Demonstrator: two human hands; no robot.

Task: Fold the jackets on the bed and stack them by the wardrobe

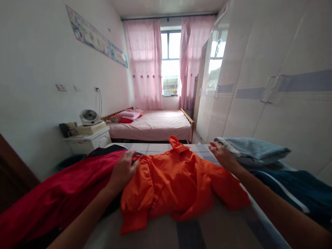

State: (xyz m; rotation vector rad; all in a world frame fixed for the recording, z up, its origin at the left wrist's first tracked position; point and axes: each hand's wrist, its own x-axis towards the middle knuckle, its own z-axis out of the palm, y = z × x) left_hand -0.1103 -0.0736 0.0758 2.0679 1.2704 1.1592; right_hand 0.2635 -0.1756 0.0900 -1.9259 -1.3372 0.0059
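An orange zip-up jacket (181,180) lies spread on the bed in front of me, its collar pointing away and its sleeves out to both sides. My left hand (126,169) is at the edge of the sleeve on the left, fingers stretched out and nothing gripped. Beyond the other sleeve, my right hand (220,151) hovers with slightly bent, parted fingers, holding nothing visible. It is close to a folded light-blue garment (261,150). A red garment (70,190) lies under and beside my left forearm.
Dark teal clothing with a white stripe (306,186) lies at the right. A second bed (155,126) stands beyond, below pink curtains (145,65). A small fan (89,117) sits on a white cabinet (101,138) at the left. White wardrobes (259,69) line the right wall.
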